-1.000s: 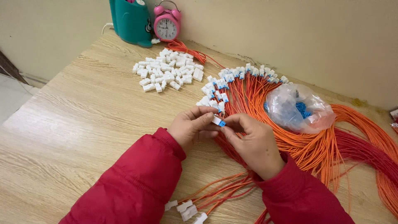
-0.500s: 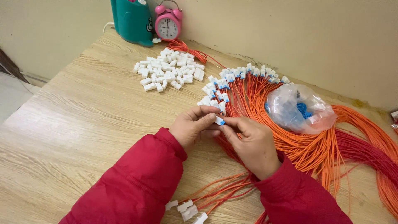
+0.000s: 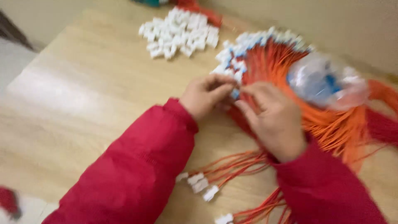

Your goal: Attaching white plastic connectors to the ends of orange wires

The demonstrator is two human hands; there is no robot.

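Head view, blurred: left hand [image 3: 203, 97] and right hand [image 3: 271, 118] pinch one small connector [image 3: 235, 93] between their fingertips.

Left hand [image 3: 205, 99]: red-sleeved, fingers curled, fingertips pinched together toward the right hand [image 3: 271, 120]. Right hand: red-sleeved, palm down, thumb and forefinger pinched, tips met the left's; both forearms converged; view was blurred
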